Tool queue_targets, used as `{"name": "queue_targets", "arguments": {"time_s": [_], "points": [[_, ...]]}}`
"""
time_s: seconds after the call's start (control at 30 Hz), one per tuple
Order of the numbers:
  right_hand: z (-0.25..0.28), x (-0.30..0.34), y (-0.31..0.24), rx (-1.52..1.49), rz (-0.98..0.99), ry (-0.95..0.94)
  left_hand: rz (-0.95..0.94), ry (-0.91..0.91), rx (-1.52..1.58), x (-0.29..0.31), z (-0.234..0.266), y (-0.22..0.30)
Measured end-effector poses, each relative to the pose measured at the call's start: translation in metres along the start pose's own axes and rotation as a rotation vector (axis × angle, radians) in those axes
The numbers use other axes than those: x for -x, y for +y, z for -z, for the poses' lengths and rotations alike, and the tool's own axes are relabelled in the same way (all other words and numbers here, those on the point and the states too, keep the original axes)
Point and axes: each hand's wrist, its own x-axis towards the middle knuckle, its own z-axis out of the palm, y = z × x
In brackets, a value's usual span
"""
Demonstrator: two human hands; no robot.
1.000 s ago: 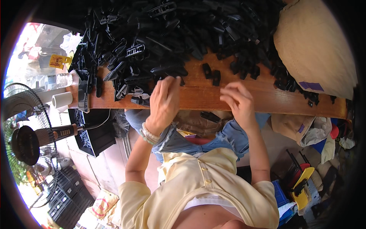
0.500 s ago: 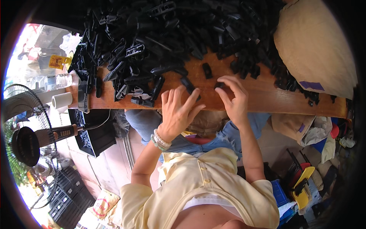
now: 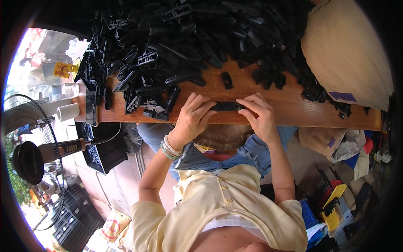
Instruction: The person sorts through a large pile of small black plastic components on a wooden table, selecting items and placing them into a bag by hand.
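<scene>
Between my two hands, close to the table's front edge, a long black plastic part (image 3: 227, 106) lies crosswise. My left hand (image 3: 194, 112) pinches its left end between thumb and fingers. At the other end the fingertips of my right hand (image 3: 258, 111) close on it; the small black piece held there earlier cannot be told apart from it now. A short black block (image 3: 227, 80) rests on the wood just beyond. Farther back rises a big heap of black plastic parts (image 3: 189, 46), some long and slotted.
The brown wooden table (image 3: 289, 110) runs across in front of me. A large tan sack (image 3: 344, 54) stands at its right end, beside small black pieces (image 3: 315, 90). On the left are a white roll (image 3: 68, 112), a fan (image 3: 29, 161) and a black bin (image 3: 105, 153).
My left hand has picked up the long black part from the table and turned it crosswise. Both hands now meet on it, the right one having shut closer around its end.
</scene>
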Motion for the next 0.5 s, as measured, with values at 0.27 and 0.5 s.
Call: {"name": "queue_targets", "arguments": {"time_s": [0.27,0.5], "points": [[-0.013,-0.006,-0.006,0.076,0.119,-0.012,-0.04,0.009,-0.003,0.0,-0.006,0.006],[-0.005,-0.017,-0.001,0.104,0.215,-0.08,0.057,0.103,-0.166,-0.034,0.05,0.007]]}}
